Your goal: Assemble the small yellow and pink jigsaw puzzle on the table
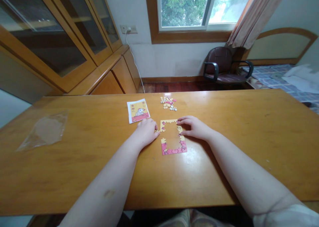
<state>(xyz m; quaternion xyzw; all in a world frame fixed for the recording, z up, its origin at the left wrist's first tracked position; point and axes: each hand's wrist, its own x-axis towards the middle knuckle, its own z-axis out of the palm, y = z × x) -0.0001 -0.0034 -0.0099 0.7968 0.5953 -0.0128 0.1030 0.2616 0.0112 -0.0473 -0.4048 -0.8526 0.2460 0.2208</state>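
Observation:
A jigsaw border (pixel 174 151) lies on the table, yellow at the top and pink along the bottom, with a gap in its left side. Beside that gap, my left hand (pixel 147 131) pinches a small yellow puzzle piece (pixel 157 131) between thumb and fingers. My right hand (pixel 194 126) rests at the border's upper right, fingers apart, their tips touching its right edge. Behind the border is a loose heap of puzzle pieces (pixel 168 103), yellow, pink and white. A printed reference picture (pixel 138 111) with a white animal lies just beyond my left hand.
A clear plastic bag (pixel 46 130) lies on the left of the wooden table (pixel 236 120). Past the far edge stand a glass-door cabinet (pixel 102 64) at left and an armchair (pixel 221 66) at right. A bed (pixel 274 72) is at the far right.

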